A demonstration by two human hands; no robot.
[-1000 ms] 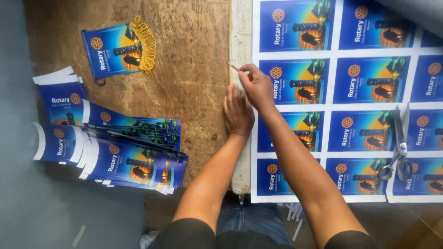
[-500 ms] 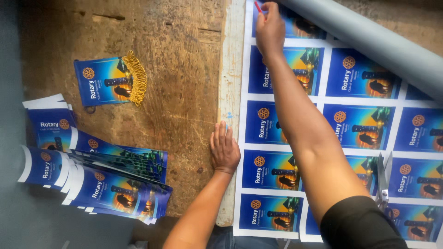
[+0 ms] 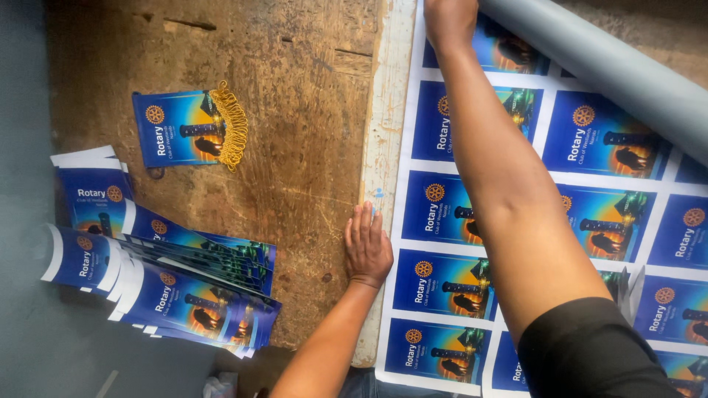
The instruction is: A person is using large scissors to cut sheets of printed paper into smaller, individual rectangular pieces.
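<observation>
My left hand (image 3: pixel 367 247) lies flat, fingers together, on the wooden table right at a pale strip (image 3: pixel 382 133) that runs along the left edge of a large printed sheet (image 3: pixel 442 346). The sheet carries rows of blue rectangular prints. My right arm stretches far across it. My right hand (image 3: pixel 450 18) is at the sheet's far end near the top of the view, its fingers cut off by the frame, so whatever it grips is hidden.
The sheet's far part is rolled into a grey tube (image 3: pixel 612 74). A fanned pile of cut blue prints (image 3: pixel 162 291) lies at the left, and above it a blue pennant with gold fringe (image 3: pixel 184 129). Grey scissors (image 3: pixel 628 284) peek out beside my right arm.
My right hand has travelled from beside the left hand up along the sheet's left edge to its far end. The left hand stayed pressed down at the edge.
</observation>
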